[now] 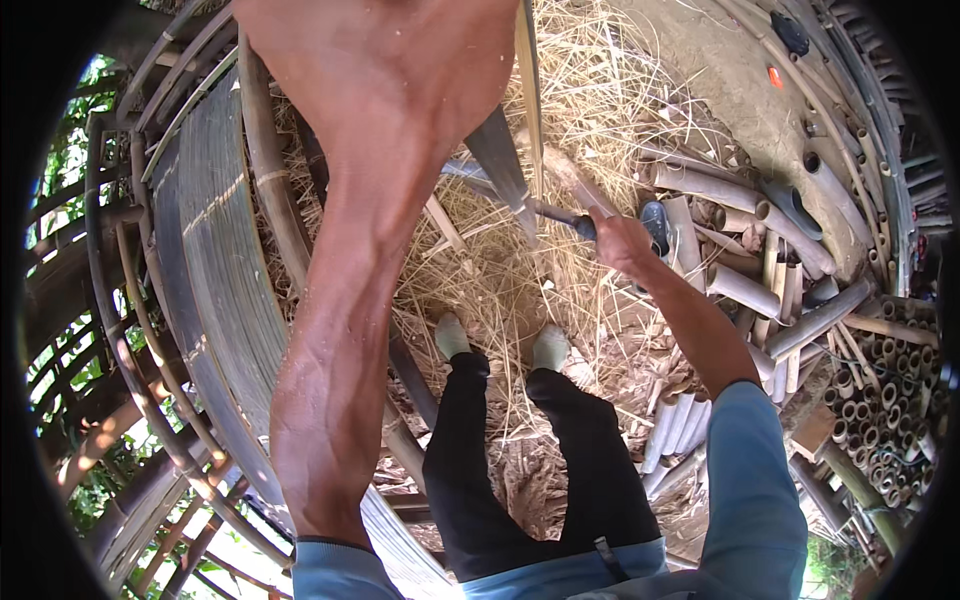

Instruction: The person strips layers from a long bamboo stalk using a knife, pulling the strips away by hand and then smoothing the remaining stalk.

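My left arm reaches up close before the view, and my left hand (385,50) fills the top; its fingers lie beyond the upper edge. Beside and behind it, a split bamboo strip (533,95) slants downward, pale on one face. A wider dark, flat piece (500,165) runs from behind the hand to a point; whether it belongs to the strip I cannot tell. My right hand (622,243) is closed around the dark handle of a knife (562,215). The knife points left, its far part passing behind the dark piece. Straw (590,90) lies beneath.
Cut bamboo tubes (745,290) lie in heaps on the right, with stacked tube ends (885,415) farther right. A dark shoe (655,225) is beside my right hand. On the left stand a slatted bamboo panel (225,230) and a pole frame. My feet (549,348) are on shaving-strewn ground.
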Motion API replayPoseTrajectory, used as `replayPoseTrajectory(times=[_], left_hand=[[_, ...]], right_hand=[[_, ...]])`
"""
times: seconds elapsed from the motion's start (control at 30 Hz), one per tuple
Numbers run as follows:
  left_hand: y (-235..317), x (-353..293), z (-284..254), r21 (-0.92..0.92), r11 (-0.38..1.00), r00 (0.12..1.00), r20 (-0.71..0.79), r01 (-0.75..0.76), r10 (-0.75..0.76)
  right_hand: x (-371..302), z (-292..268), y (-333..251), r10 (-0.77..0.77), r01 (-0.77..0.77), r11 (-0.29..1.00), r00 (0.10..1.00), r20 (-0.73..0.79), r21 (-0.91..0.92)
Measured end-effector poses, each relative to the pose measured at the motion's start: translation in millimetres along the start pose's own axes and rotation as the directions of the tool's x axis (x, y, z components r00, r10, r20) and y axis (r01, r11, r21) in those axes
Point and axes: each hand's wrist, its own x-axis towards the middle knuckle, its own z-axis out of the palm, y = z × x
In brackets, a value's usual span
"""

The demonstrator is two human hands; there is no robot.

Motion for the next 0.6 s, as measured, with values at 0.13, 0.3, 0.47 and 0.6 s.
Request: replayPoseTrajectory(times=[0.13, 0.3, 0.47, 0.6], left_hand=[[-7.9, 22.6, -39.3, -0.143, 0.963, 0.963, 0.178, 0.23, -0.203], [10.2, 65.4, -72.1, -0.452, 0.83, 0.914, 0.377, 0.326, -0.154], [76.5, 136.8, -162.9, -0.597, 0.702, 0.909, 0.372, 0.389, -0.187], [152.0, 188.9, -230.4, -0.464, 0.867, 0.981, 0.025, 0.18, -0.19]], right_hand=[[-31.2, 15.0, -32.0, -0.014, -0.035, 0.845, 0.996, 0.087, 0.533], [-98.8, 6.4, -26.0, 0.098, 0.034, 0.893, 0.958, -0.269, 0.448], [-190.6, -89.4, -92.5, -0.083, 0.264, 0.729, 0.95, -0.301, 0.632], [-250.8, -137.7, -96.0, -0.289, 0.585, 0.499, 0.807, -0.515, 0.639]])
